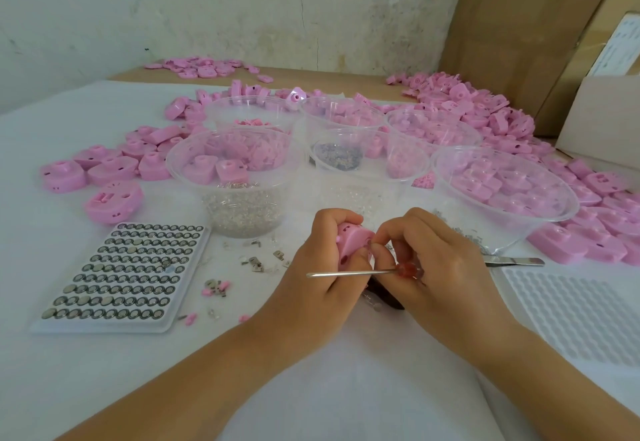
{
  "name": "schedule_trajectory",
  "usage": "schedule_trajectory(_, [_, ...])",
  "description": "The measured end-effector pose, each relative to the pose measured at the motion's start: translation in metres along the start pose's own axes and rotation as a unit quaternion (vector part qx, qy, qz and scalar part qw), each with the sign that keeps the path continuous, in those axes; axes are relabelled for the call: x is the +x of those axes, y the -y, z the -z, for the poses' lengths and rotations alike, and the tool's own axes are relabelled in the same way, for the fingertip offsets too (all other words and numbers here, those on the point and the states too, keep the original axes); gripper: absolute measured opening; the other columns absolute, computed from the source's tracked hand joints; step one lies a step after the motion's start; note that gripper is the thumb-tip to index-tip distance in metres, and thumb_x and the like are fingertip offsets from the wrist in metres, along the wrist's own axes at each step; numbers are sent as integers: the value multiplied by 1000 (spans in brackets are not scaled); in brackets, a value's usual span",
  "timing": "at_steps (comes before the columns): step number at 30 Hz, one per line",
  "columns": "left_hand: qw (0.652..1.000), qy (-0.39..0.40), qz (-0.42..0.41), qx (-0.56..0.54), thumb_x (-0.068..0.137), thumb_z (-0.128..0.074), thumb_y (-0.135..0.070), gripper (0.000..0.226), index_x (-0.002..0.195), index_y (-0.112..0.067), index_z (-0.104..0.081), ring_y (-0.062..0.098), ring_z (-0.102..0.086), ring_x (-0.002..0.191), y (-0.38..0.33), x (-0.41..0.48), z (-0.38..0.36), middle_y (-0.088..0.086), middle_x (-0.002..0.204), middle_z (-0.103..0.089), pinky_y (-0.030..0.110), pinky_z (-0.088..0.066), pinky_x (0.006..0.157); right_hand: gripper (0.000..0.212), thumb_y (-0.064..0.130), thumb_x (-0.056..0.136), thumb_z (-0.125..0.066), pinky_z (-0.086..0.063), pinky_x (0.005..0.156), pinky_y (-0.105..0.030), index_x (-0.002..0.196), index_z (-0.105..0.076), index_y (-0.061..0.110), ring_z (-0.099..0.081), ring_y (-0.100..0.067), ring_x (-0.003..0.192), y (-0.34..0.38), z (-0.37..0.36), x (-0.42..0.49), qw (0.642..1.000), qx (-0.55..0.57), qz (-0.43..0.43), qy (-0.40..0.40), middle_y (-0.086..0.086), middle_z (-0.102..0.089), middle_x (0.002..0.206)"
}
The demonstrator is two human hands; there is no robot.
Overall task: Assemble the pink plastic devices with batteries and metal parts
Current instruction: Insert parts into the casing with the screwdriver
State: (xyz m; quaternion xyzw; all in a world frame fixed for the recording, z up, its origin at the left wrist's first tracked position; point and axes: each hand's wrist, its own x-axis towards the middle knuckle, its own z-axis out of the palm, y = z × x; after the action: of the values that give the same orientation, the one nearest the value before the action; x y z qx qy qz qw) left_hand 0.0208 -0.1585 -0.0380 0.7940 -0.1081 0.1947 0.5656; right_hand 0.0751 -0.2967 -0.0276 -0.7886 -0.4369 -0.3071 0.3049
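The left hand (322, 267) curls tightly round a pink device (350, 240), held near the front of the white table (69, 371), just before the clear bowls (180, 170); the right hand (443, 267), fingers bent, pinches at the device's edge and grips a red-handled screwdriver (346, 273); the battery tray (121, 274) lies well to the left.

pink device (350, 237) mostly hidden by l hand (311, 290); screwdriver (346, 273) handle buried in r hand (450, 267).
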Motion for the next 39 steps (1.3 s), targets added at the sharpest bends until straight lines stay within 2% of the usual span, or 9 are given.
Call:
schedule_trajectory(9, [1000,3,-6,24,84,-47,-30,21,104,-29,-41,3,-55,71,6,-1,0,-9,81,-56,12,-44,64,14,24,86,-56,-35,49,-23,81,-60,12,-36,-7,61,0,5,0,999,16,-24,39,24,-28,72])
schedule_trajectory(13, [1000,-2,-1,13,83,-48,-28,21,104,-29,-44,12,-56,69,6,0,0,-5,77,-58,26,-49,64,6,17,81,-63,-34,50,-18,81,-60,12,-36,-1,61,0,3,0,998,24,-37,35,24,-30,71])
schedule_trajectory(16, [1000,-3,12,0,83,-50,-27,20,102,-30,-45,20,-57,69,4,1,1,-2,84,-60,37,-50,62,6,25,82,-62,-33,53,-7,83,-57,22,-38,4,57,2,3,-2,994,76,-71,35,19,-37,63])
schedule_trajectory(19, [999,1,32,-27,83,-50,-27,18,101,-29,-47,27,-57,71,2,1,2,0,82,-59,40,-52,60,20,23,80,-71,-32,49,-8,80,-54,33,-39,-3,46,2,6,2,953,233,-187,50,1,-50,61])
schedule_trajectory(25, [996,35,54,-57,80,-54,-37,21,98,-27,-46,4,-58,57,-1,2,4,-13,69,-62,18,-50,56,14,1,72,-72,-32,42,-7,65,-64,10,-41,-2,42,-3,15,10,858,395,-319,82,6,-51,50])
schedule_trajectory(28, [994,17,64,-91,80,-57,-33,20,96,-25,-49,5,-59,58,-1,2,5,-7,72,-64,19,-50,54,5,13,67,-71,-28,38,-12,70,-68,11,-37,-2,38,-1,17,11,820,436,-357,96,4,-50,50])
schedule_trajectory(32, [989,-69,66,-110,89,-60,-20,12,93,-26,-51,9,-59,55,-2,6,10,8,80,-64,17,-45,41,26,35,72,-59,-30,41,-14,86,-68,15,-32,-5,43,0,19,13,784,486,-380,72,2,-51,62])
schedule_trajectory(35, [985,-143,41,-84,84,-59,-21,14,89,-29,-49,9,-60,54,0,12,18,4,77,-63,25,-51,48,26,22,93,-45,-33,42,-16,87,-69,15,-36,-7,47,-5,22,15,814,443,-372,48,1,-53,68])
schedule_trajectory(39, [977,-205,25,-47,85,-63,-14,24,84,-33,-49,14,-54,52,3,16,25,-2,66,-57,31,-47,43,23,20,91,-50,-32,41,-10,87,-69,31,-41,-3,42,-10,31,17,902,301,-304,58,5,-54,57])
